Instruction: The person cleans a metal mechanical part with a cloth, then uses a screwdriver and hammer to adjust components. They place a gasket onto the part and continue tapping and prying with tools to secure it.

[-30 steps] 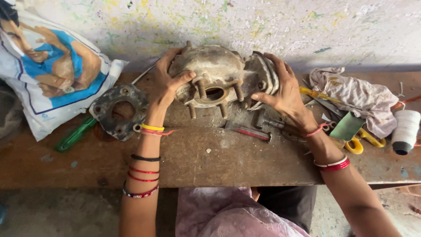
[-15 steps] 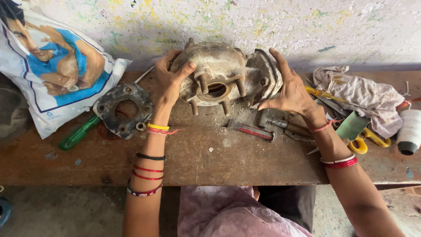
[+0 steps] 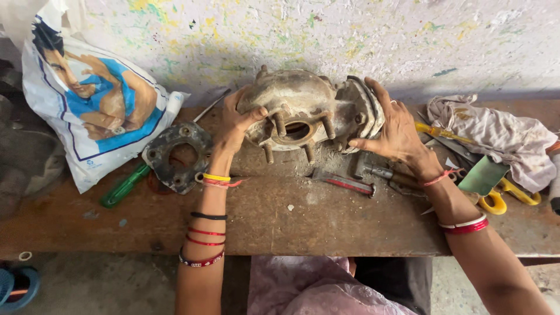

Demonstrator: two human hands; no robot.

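While your left hand (image 3: 236, 122) and right hand (image 3: 394, 131) clamp the grimy, studded cast-metal housing (image 3: 303, 111) at the worn wooden bench's (image 3: 280, 221) rear edge, you are positioning it; next, steady it.

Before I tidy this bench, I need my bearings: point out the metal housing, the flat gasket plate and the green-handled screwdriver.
metal housing (image 3: 291, 99), head view, upper rounded body.
flat gasket plate (image 3: 166, 146), head view, upper-left rim.
green-handled screwdriver (image 3: 123, 186), head view, middle of handle.
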